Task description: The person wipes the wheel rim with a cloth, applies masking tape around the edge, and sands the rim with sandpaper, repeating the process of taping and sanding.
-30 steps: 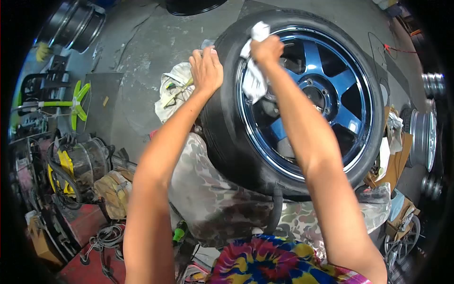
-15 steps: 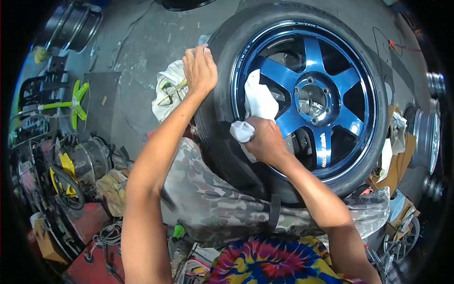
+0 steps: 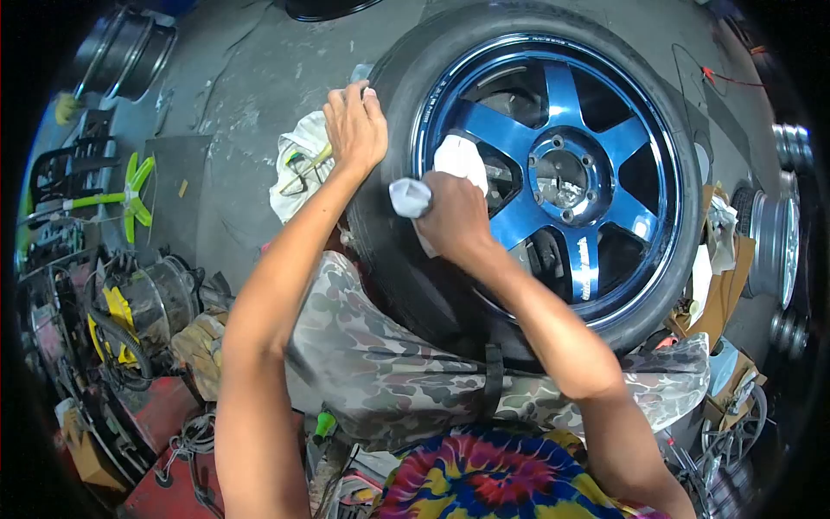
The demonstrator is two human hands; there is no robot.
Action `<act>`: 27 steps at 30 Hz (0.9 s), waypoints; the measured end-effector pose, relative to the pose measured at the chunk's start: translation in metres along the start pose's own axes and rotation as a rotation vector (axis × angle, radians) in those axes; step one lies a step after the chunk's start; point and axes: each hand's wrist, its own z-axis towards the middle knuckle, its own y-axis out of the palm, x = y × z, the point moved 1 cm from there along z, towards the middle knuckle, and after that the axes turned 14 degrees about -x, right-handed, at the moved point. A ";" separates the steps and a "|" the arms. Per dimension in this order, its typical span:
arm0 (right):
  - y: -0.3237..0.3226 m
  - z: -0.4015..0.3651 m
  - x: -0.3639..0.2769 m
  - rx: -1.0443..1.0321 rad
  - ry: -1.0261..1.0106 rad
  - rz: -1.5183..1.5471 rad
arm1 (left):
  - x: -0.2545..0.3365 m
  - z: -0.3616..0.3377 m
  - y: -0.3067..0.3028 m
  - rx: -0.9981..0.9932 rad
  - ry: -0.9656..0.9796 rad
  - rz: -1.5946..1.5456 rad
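Note:
A blue spoked wheel rim [image 3: 510, 130], fitted in a black tire [image 3: 385, 216], lies before me. My right hand [image 3: 454, 212] is closed around a white cloth [image 3: 461, 160]. Part of this cloth lies against the rim's left side, and a bunched end sticks out left of my fist over the tire. At the tire's upper left edge, my left hand [image 3: 356, 130] grips the tire with bent fingers; their tips are partly hidden.
A pale cloth bundle [image 3: 303, 164] rests on the floor beside the tire. Camouflage fabric [image 3: 398, 363] lies along its near side. Bare rims [image 3: 125, 56] stand at the far left, above a green star-shaped base [image 3: 134, 197]. Cardboard [image 3: 726, 285] is at right.
My right hand has moved up and left with the white cloth along the rim's left side. The left hand keeps its place on the tire. The whole view has shifted slightly.

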 end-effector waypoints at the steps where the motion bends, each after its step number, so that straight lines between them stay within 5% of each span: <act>1: 0.001 -0.001 -0.001 0.023 0.001 0.020 | 0.000 0.000 0.002 -0.017 -0.017 0.015; 3: 0.014 0.037 0.011 0.440 -0.201 -0.033 | -0.002 0.001 0.003 -0.019 -0.020 0.019; 5: -0.018 0.099 0.012 0.261 0.087 0.025 | -0.007 0.000 0.005 0.025 0.063 0.006; 13: 0.009 0.014 0.005 0.141 -0.054 0.071 | -0.005 0.000 0.001 0.009 0.062 0.038; 15: 0.018 0.077 0.025 0.685 -0.206 -0.158 | -0.005 0.000 0.001 0.021 0.068 0.043; 17: -0.049 0.129 0.020 0.374 0.151 0.069 | -0.009 0.000 0.000 0.003 0.105 0.042; 21: -0.116 0.188 0.055 0.638 0.408 0.206 | -0.005 0.001 -0.001 -0.006 0.079 0.028; 26: -0.069 0.153 0.030 0.295 0.225 -0.162 | -0.002 0.002 0.000 -0.013 0.050 0.016; 27: -0.047 0.118 0.016 0.043 0.072 -0.221 | -0.007 0.002 0.000 0.006 0.056 0.029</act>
